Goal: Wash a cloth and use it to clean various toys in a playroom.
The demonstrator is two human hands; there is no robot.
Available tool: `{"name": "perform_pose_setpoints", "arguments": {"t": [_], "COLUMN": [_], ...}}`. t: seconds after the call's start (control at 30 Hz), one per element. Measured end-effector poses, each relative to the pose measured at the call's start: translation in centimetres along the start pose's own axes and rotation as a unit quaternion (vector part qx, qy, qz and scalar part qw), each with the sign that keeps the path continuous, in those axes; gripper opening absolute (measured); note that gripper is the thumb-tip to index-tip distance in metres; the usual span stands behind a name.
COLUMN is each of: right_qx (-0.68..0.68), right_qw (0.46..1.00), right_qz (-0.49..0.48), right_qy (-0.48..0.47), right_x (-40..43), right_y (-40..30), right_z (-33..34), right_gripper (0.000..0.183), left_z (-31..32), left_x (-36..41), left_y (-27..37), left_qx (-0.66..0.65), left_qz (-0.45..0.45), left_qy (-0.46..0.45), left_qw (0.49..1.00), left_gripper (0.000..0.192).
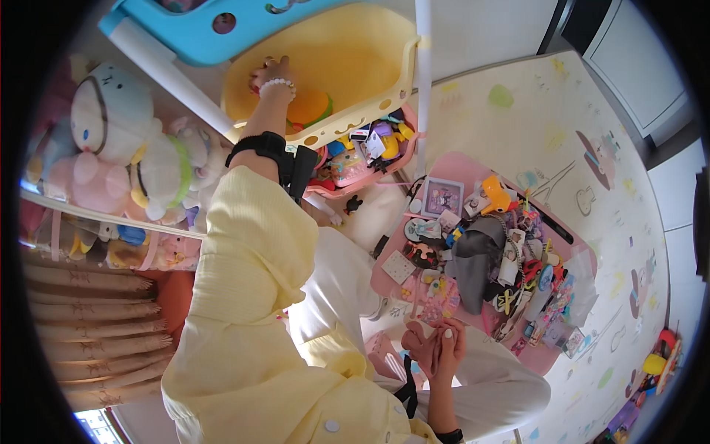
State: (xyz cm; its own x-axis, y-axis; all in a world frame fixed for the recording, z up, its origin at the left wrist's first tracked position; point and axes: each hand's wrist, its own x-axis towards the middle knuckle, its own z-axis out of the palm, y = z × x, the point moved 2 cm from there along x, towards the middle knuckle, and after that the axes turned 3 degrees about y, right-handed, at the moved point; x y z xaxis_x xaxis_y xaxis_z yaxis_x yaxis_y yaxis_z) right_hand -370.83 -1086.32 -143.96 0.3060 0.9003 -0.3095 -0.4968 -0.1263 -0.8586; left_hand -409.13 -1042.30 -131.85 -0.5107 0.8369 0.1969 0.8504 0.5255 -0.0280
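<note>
My left hand (270,73), with a beaded bracelet at the wrist, reaches into a yellow plastic basket (355,61) on a rack. A bit of red shows by its fingers, but whether they hold anything is unclear. Beside it in the basket lies an orange item with a green edge (310,109). Low in the view, my right hand (452,352) grips a dusty-pink soft item (424,345), perhaps cloth, above my lap. Just beyond that hand is a pink plastic board (383,277) heaped with small toys and trinkets, among them a dark grey cloth piece (478,258).
Below the yellow basket, a pink basket (407,158) holds mixed toys. A blue basket (194,33) hangs above. Plush toys (111,111) fill clear storage at left, over a pleated curtain (94,327). A patterned mat (499,133) covers the floor; more toys (657,361) sit far right.
</note>
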Motion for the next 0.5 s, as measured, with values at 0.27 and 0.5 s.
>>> {"name": "perform_pose_setpoints", "arguments": {"t": [0.27,0.5], "right_qx": [0.001,-0.023], "right_qw": [1.0,0.999], "right_qz": [0.026,0.029], "right_qy": [0.003,-0.01], "right_x": [5.7,6.7], "right_y": [1.3,1.6], "right_z": [0.9,1.5], "right_gripper": [0.021,0.022], "left_z": [7.9,11.1], "left_x": [6.7,4.8], "left_y": [-1.9,0.5], "left_qx": [0.041,-0.011], "left_qz": [0.073,0.148], "left_qy": [-0.124,-0.155], "left_qw": [0.989,0.977], "left_gripper": [0.035,0.038]}}
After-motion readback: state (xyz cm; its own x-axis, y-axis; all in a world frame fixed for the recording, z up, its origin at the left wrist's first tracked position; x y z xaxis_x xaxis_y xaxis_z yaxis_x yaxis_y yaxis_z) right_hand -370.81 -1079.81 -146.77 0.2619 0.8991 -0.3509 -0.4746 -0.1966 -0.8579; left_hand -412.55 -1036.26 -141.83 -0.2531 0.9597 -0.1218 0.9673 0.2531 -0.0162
